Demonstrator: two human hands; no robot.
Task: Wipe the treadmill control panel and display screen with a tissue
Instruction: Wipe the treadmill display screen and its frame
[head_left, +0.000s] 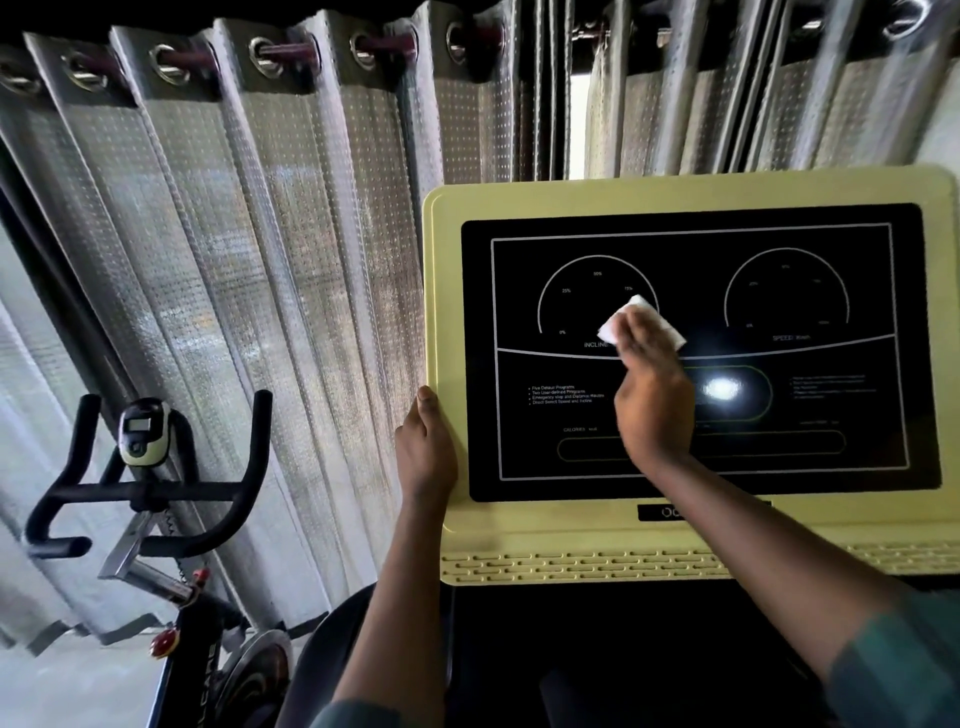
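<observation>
The panel (691, 189) is smooth pale-yellow plastic with rounded corners and a slotted lower strip, framing a glossy black rectangular screen (862, 291) printed with thin white dial arcs. The right hand (649, 405) presses a folded white tissue (640, 305) flat against the screen beside the INCLINE dial, its fingers laid nearly straight over it. The left hand (423, 457) grips the panel's left edge, thumb on the front.

Count one control panel (675, 189) carrying one display screen (691, 291). On the panel, count two arc gauges, the INCLINE gauge (597, 258) and the SPEED gauge (787, 251), and one tissue (667, 328). Your two hands are at the panel: left hand (423, 452), right hand (649, 405). Left of the panel, count one exercise bike (148, 491).
</observation>
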